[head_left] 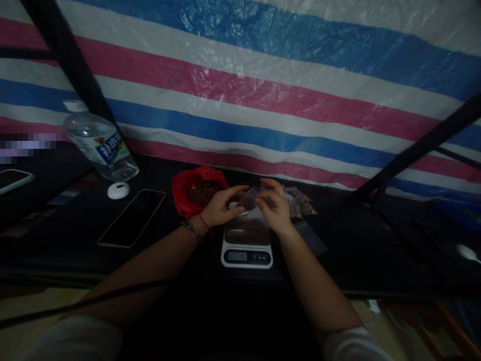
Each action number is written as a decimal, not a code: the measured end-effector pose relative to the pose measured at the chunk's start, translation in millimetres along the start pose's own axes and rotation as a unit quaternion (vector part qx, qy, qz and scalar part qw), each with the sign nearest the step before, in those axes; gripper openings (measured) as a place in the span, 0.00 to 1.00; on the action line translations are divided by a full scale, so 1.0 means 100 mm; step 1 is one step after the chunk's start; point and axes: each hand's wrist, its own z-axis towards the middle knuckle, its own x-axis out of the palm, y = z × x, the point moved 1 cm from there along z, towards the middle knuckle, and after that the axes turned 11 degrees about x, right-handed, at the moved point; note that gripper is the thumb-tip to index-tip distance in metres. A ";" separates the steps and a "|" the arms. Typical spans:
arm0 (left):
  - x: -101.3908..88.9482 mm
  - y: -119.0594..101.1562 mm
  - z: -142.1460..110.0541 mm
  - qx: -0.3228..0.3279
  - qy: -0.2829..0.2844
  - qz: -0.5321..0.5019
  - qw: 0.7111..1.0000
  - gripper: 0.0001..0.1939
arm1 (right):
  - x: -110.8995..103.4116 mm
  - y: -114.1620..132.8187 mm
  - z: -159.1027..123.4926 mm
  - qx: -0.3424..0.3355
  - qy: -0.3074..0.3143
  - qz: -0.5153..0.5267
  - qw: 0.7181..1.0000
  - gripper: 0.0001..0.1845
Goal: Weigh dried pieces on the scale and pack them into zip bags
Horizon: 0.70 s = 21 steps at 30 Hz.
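Note:
Over the back of a small white digital scale (246, 258), both my hands hold a small clear plastic bag (248, 200) with dark bits in it. My left hand (221, 206) pinches the bag's left side, and my right hand (275, 206) has its right side. The scale's display is lit, its digits blurry. Left of the scale sits an open red plastic bag (180, 193) of brown dried pieces (202, 190). Several filled clear packets (302, 203) lie just beyond my right hand. A flat clear bag (311, 238) rests beside my right wrist.
On the left stand a clear plastic bottle (103, 145) and a white earphone case (118, 190), near a dark phone (132, 218). Another phone (15, 179) lies farther left. Black frame bars (421, 145) slant at both sides before a striped sheet (240, 85). A white spoon-like item (468, 252) is far right.

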 end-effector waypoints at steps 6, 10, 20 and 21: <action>0.06 0.03 -0.01 -0.112 0.058 -0.030 0.992 0.20 | -0.07 -0.03 0.03 0.032 -0.058 0.085 0.994 0.03; 0.12 0.05 -0.01 -0.129 0.062 -0.064 0.988 0.18 | -0.02 -0.06 0.03 0.075 -0.047 0.123 0.988 0.04; 0.14 0.18 -0.05 -0.148 -0.027 -0.106 0.983 0.14 | 0.10 -0.22 0.04 0.289 -0.001 0.257 0.922 0.11; 0.14 0.17 -0.04 -0.149 -0.030 -0.116 0.981 0.15 | 0.10 -0.21 0.03 0.281 0.004 0.237 0.930 0.10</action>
